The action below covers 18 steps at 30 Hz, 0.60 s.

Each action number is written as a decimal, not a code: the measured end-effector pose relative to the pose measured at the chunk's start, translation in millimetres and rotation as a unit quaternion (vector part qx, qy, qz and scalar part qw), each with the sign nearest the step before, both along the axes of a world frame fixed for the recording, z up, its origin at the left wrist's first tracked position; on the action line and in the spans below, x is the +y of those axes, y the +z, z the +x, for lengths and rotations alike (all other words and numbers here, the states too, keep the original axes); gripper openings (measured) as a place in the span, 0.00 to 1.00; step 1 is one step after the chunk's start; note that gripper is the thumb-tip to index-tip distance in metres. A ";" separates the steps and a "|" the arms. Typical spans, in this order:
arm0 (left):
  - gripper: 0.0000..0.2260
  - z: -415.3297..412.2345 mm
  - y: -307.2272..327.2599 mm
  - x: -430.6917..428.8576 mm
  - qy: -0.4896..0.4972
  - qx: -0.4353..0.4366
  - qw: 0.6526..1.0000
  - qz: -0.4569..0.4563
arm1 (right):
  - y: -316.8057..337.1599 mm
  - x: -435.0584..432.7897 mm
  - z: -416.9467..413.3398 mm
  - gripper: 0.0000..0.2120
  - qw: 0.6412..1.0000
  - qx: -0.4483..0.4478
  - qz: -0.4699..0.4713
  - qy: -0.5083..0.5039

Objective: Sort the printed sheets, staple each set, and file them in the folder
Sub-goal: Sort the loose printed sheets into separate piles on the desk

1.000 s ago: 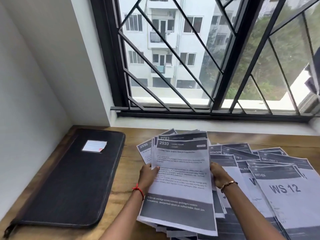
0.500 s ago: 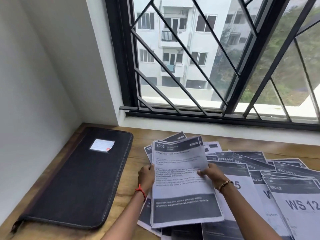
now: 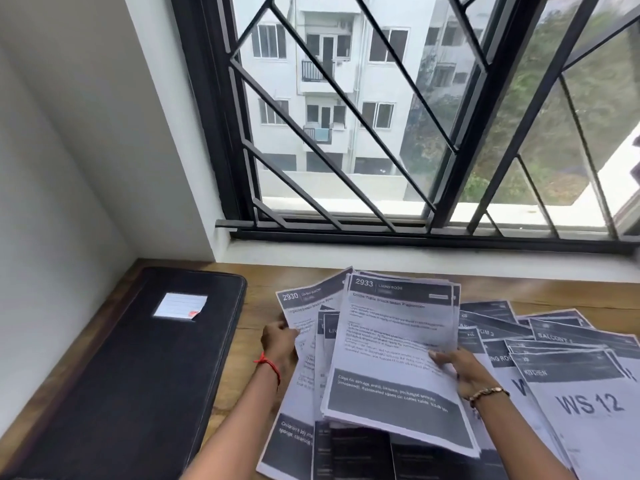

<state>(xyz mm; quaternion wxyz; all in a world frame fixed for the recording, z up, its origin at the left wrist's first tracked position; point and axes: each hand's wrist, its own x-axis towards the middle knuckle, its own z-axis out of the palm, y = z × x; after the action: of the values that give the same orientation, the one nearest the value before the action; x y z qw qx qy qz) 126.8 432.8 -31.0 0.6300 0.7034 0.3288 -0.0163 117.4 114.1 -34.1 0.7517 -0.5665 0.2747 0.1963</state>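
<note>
Head view: since half a second ago the squared pile has split. The 2930 sheet [image 3: 301, 306] now fans out to the left, while the 2933 stack [image 3: 391, 344] leans right.

The left hand [image 3: 278, 344] grips the 2930 sheet at its left edge, its fingers hidden behind the paper. The right hand [image 3: 464, 370] pinches the 2933 stack at its right edge, thumb on top.

More sheets [image 3: 571, 358] lie overlapped on the table [image 3: 259, 299] to the right. The folder [image 3: 138, 375] lies closed at the left, apart from the papers.

This looks like sorting, with stapling and filing not yet begun. The next move likely calls for matching headings and laying each set apart. No stapler is in view.
</note>
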 end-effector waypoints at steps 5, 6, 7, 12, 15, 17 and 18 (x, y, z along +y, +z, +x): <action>0.05 -6.1 7.7 -3.3 -0.004 -0.060 0.995 0.077 | -2.4 -4.3 -2.2 0.11 0.999 0.009 0.034 -0.020; 0.05 -6.5 9.9 -2.8 0.005 -0.076 0.993 0.094 | -3.0 -5.2 -2.1 0.11 0.999 0.008 0.031 -0.024; 0.05 -6.2 11.8 -1.0 0.013 -0.091 0.990 0.110 | -2.9 -5.8 -2.3 0.11 0.999 0.009 0.022 -0.030; 0.06 -2.8 30.1 16.8 0.057 -0.195 0.960 0.191 | -4.3 -5.5 -5.2 0.14 0.999 0.002 -0.016 -0.035; 0.07 -0.9 56.5 26.9 0.126 -0.261 0.927 0.236 | -3.1 -2.9 -5.9 0.13 0.999 -0.005 -0.032 -0.043; 0.08 2.9 75.5 36.0 0.171 -0.303 0.901 0.259 | -0.3 -1.4 -6.9 0.12 0.998 -0.010 -0.035 -0.046; 0.08 4.7 85.1 41.2 0.190 -0.321 0.889 0.266 | 0.7 -1.0 -6.9 0.12 0.998 -0.013 -0.039 -0.048</action>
<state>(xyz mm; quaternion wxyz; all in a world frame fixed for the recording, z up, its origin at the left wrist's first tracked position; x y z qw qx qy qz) 131.4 474.0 54.2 0.4818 0.7353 0.2281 0.4185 110.5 113.1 -33.5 0.7412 -0.5838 0.2994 0.1419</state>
